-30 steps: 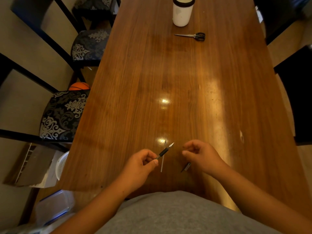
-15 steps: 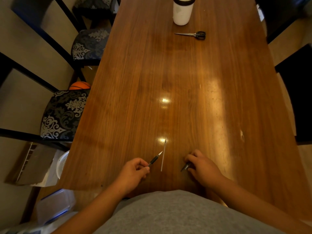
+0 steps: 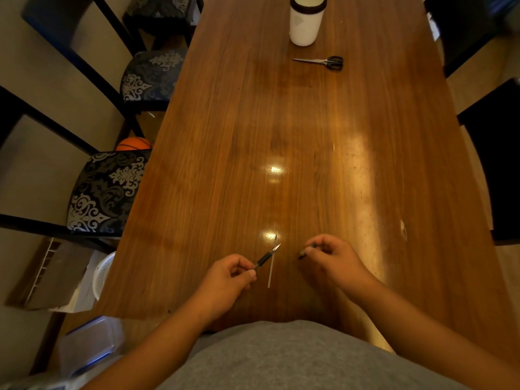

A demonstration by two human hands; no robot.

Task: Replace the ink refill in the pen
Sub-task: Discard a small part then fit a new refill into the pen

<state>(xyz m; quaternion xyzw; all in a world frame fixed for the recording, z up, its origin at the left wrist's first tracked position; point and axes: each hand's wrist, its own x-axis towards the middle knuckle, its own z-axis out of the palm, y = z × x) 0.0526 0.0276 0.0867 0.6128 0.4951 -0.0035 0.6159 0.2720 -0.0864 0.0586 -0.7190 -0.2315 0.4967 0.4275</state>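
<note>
My left hand (image 3: 226, 280) pinches the front half of a pen (image 3: 266, 257), a black grip section with a silver tip that points up and to the right. Just to its right a thin pale ink refill (image 3: 271, 273) lies flat on the wooden table (image 3: 281, 136), running away from me. My right hand (image 3: 333, 258) is closed around the dark rear half of the pen (image 3: 305, 251), lifted slightly off the table; only its short end shows past my fingers. The two pen halves are apart, with the refill between them.
A white cylindrical container with a dark rim (image 3: 306, 19) and a pair of black-handled scissors (image 3: 320, 61) sit at the table's far end. Patterned chairs (image 3: 104, 192) line the left side, an orange ball (image 3: 133, 144) lies beneath them, and dark chairs (image 3: 495, 164) stand on the right.
My right hand picked the rear pen half up off the table and raised it. My left hand dipped toward me with the front half, then rose again beside the refill.
</note>
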